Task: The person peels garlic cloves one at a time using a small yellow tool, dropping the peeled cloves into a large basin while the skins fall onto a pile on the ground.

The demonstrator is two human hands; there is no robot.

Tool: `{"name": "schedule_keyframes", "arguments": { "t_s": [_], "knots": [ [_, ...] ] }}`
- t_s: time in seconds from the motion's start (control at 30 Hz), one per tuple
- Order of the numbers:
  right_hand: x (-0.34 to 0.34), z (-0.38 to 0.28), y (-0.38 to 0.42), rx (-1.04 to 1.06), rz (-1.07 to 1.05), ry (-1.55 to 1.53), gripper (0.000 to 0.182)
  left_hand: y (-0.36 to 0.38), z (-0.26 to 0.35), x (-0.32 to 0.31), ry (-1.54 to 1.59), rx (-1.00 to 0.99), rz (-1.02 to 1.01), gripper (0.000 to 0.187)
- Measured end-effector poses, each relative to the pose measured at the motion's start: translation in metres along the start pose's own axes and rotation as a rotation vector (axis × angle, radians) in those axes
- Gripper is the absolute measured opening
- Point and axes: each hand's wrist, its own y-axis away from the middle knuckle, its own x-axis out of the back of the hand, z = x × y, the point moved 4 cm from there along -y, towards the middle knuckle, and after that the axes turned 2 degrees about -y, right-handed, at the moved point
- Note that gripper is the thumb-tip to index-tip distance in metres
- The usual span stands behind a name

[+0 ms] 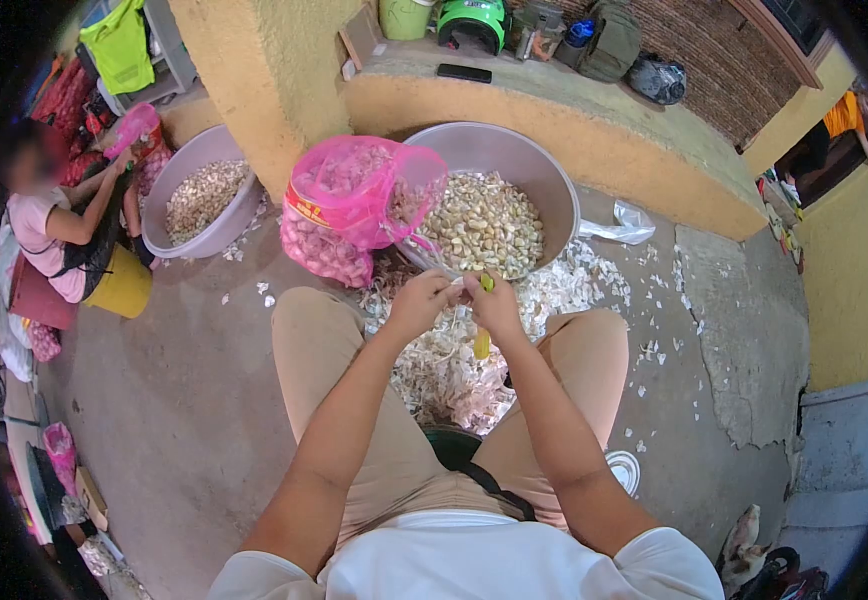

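Right now, we are holding our hands close together above the heap of papery skins [444, 365] on the floor [189, 370]. Our left hand [420, 305] is pinching a small pale piece [457, 283], while our right hand [495, 304] is closing its fingers around a yellow item [482, 345] that is poking out below; its shape is too small to make out. Just beyond, the big basin [557, 180] of garlic cloves [481, 222] is standing near the floor's far edge, beside the yellow ledge [594, 135], and a pink net bag [326, 250] is leaning against its left side, bulging with bulbs.
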Motion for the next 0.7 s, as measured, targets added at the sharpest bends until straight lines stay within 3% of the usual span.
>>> {"name": "schedule_keyframes", "arguments": {
  "t_s": [0.37,0.47,0.57,0.63,0.67,0.7],
  "knots": [
    [0.001,-0.010,0.006,-0.275,-0.148,-0.404,0.022,-0.001,0.009,0.005,0.332,0.034,-0.189,0.022],
    [0.002,-0.004,0.003,-0.314,-0.161,-0.531,0.023,0.001,0.005,0.001,0.559,0.074,-0.209,0.018],
    [0.004,0.004,0.002,-0.329,-0.125,-0.590,0.026,-0.001,-0.007,-0.008,0.447,0.060,-0.163,0.022],
    [-0.001,0.011,0.010,-0.391,-0.081,-0.596,0.029,0.004,-0.003,-0.018,0.460,0.319,-0.131,0.022],
    [-0.003,0.041,0.028,-0.541,0.053,-0.734,0.029,0.019,-0.003,-0.022,0.454,0.472,-0.129,0.022],
    [-0.002,0.063,0.037,-0.654,0.184,-0.863,0.029,0.025,-0.012,-0.025,0.551,0.588,0.042,0.019]
  ]
}}
